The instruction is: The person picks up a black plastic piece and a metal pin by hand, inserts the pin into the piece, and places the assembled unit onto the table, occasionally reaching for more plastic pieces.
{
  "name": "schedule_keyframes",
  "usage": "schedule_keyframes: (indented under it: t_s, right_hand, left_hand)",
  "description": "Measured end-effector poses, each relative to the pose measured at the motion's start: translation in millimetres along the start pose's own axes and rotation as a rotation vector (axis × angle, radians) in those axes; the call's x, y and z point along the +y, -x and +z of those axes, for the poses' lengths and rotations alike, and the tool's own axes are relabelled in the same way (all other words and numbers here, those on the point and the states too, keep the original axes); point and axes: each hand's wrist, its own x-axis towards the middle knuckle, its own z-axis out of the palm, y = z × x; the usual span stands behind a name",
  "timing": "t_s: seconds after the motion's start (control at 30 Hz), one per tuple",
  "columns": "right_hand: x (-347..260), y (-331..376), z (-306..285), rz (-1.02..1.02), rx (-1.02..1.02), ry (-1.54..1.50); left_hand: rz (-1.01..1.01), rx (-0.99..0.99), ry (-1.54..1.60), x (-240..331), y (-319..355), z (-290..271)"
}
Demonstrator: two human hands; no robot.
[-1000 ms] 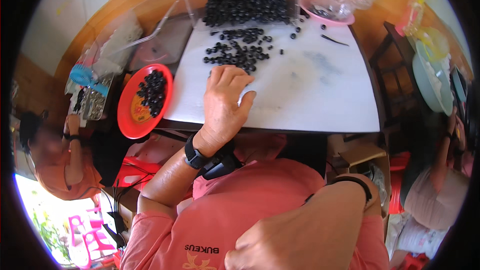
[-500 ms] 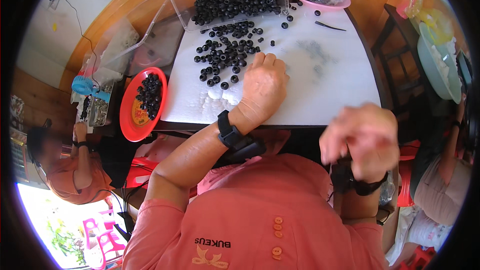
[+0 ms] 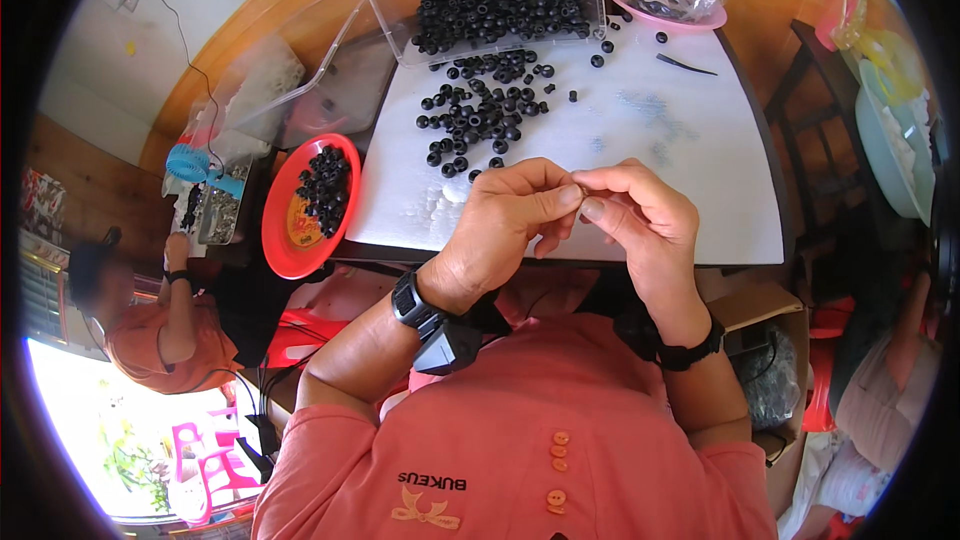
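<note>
Above the near part of the white tabletop, my two hands meet fingertip to fingertip. Thumb and index finger of my left hand are pinched together, touching the pinched fingers of my right hand. Something tiny may be between them, too small to make out. Just beyond my left hand lies a loose spread of small round black parts with holes, like beads. Fine bluish bits are scattered on the white surface beyond my right hand.
At the back stands a clear plastic bin heaped with black parts. A red plate holds more at the left. A pink bowl and a thin black strip lie far right. Another person sits at left, near a blue fan.
My left hand has drawn back from beside the black parts toward me. My right hand has risen over the table from its near right side, and the fingertips now meet.
</note>
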Motion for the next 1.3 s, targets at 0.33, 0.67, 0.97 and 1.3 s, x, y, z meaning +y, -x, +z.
schedule_keyframes:
  t_s: [0.33,0.67,0.97,1.3]
  right_hand:
    - [25.3,-1.4,12.3,-0.189,0.044,0.166]
    - [30.0,0.9,8.2,-0.021,0.121,0.067]
    - [34.7,4.0,4.5,-0.086,0.092,0.11]
    - [34.1,6.1,1.5,-0.1,0.068,0.137]
  left_hand:
    - [0.499,0.209,-0.961,-1.2,8.9,-28.5]
    - [0.306,0.528,-1.653,-6.0,-20.5,-89.0]
    - [0.254,0.52,-1.588,14.3,-63.0,-96.9]
    - [0.392,0.535,-1.456,22.5,-99.7,-117.7]
